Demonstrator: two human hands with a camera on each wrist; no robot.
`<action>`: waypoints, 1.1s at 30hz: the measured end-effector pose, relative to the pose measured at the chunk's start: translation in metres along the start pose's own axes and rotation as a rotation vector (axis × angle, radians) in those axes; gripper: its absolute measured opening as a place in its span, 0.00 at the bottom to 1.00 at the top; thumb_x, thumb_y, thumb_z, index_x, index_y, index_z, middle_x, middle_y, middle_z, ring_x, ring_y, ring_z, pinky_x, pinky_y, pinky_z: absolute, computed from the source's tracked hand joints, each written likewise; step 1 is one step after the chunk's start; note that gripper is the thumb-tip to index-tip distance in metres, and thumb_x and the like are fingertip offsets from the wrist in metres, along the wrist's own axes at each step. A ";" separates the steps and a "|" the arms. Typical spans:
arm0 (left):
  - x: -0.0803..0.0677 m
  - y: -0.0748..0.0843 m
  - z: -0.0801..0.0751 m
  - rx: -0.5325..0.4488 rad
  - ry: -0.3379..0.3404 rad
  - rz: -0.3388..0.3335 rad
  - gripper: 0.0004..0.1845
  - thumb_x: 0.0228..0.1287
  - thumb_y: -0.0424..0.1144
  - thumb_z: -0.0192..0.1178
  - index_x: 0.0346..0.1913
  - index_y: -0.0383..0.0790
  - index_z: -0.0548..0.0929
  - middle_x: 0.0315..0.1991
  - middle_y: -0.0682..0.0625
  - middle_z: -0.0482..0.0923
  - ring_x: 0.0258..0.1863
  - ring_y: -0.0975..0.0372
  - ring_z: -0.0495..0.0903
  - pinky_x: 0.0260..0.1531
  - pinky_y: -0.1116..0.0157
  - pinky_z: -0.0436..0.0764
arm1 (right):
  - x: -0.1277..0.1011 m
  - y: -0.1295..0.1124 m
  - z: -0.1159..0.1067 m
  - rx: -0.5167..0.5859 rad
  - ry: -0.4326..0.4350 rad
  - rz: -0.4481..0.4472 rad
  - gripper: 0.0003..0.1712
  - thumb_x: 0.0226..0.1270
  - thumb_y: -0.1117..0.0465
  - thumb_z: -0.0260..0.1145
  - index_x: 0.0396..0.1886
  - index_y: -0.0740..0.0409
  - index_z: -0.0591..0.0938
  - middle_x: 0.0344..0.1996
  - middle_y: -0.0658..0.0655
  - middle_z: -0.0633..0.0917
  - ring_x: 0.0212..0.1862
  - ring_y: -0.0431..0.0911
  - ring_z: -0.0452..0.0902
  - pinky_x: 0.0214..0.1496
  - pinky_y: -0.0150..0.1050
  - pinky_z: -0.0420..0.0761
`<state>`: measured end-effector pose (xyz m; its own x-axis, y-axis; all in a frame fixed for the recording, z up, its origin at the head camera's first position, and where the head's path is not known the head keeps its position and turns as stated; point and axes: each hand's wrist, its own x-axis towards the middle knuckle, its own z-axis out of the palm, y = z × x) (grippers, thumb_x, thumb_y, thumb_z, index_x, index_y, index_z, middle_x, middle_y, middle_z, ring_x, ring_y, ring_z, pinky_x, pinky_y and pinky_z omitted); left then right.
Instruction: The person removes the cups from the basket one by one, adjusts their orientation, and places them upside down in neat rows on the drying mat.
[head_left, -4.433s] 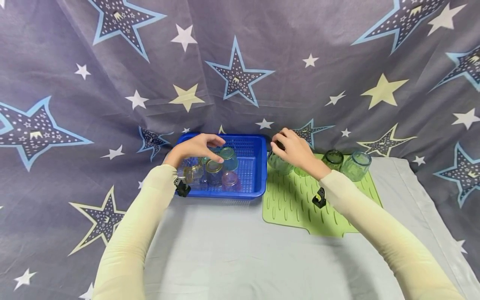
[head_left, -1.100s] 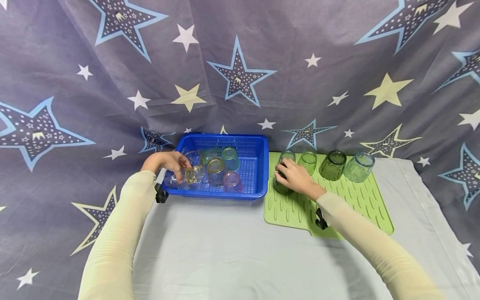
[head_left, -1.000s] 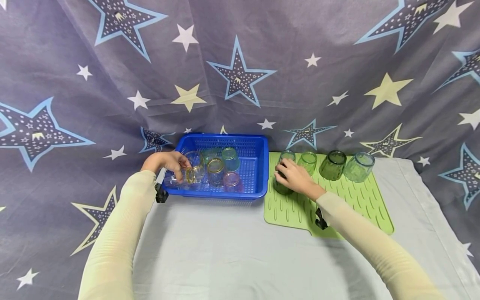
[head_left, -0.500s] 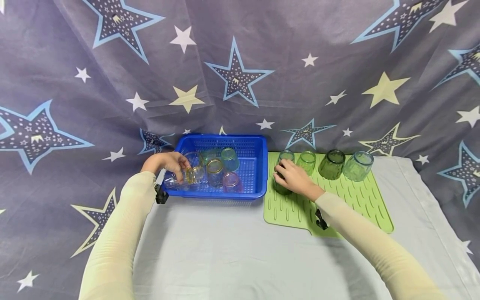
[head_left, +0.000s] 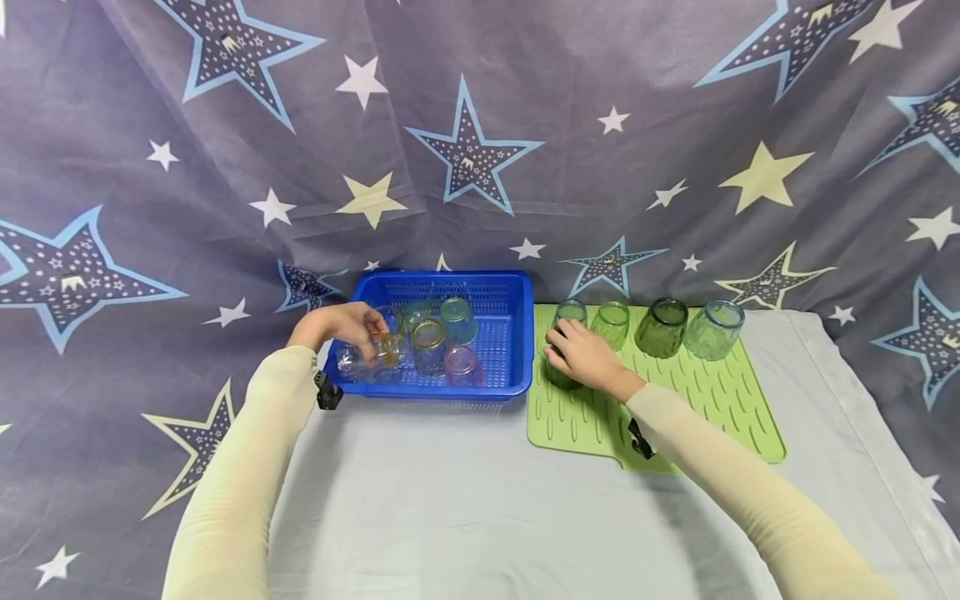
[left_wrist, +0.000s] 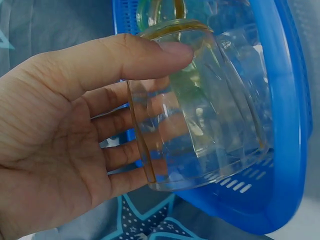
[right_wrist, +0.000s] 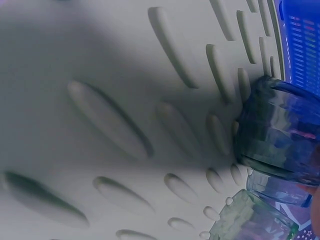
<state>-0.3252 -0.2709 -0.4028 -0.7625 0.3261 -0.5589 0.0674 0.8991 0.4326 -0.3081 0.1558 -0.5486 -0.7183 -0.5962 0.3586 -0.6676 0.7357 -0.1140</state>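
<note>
At the left of the bench, the left hand (head_left: 339, 327) gripped a clear glass (left_wrist: 200, 110), thumb over its gold rim and fingers curled round the far side. The glass lay tilted at the left end of the blue basket (head_left: 517, 333), partly over the basket's rim. Further glasses stood in the basket beside it: one gold-rimmed (head_left: 429, 343), one teal (head_left: 457, 320) and one pink (head_left: 461, 365). Just right of the basket lay a green mat (head_left: 720, 408). At its left edge the right hand (head_left: 583, 357) closed over a dark glass (right_wrist: 280, 130) that stood on the mat, close to the basket wall. Behind it, along the mat's back edge, stood a row of four green glasses (head_left: 660, 327).
</note>
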 end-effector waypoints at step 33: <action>0.019 0.063 0.004 -0.194 0.294 0.378 0.32 0.54 0.35 0.77 0.63 0.37 0.80 0.62 0.39 0.80 0.65 0.46 0.77 0.68 0.48 0.75 | 0.000 -0.002 0.001 0.023 0.018 0.023 0.09 0.78 0.56 0.58 0.42 0.57 0.79 0.40 0.59 0.75 0.43 0.53 0.72 0.40 0.47 0.79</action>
<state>-0.3335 -0.2064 -0.3888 -0.8583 0.4970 -0.1276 0.2741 0.6542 0.7049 -0.3073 0.1537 -0.5496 -0.7297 -0.5737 0.3720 -0.6557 0.7413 -0.1432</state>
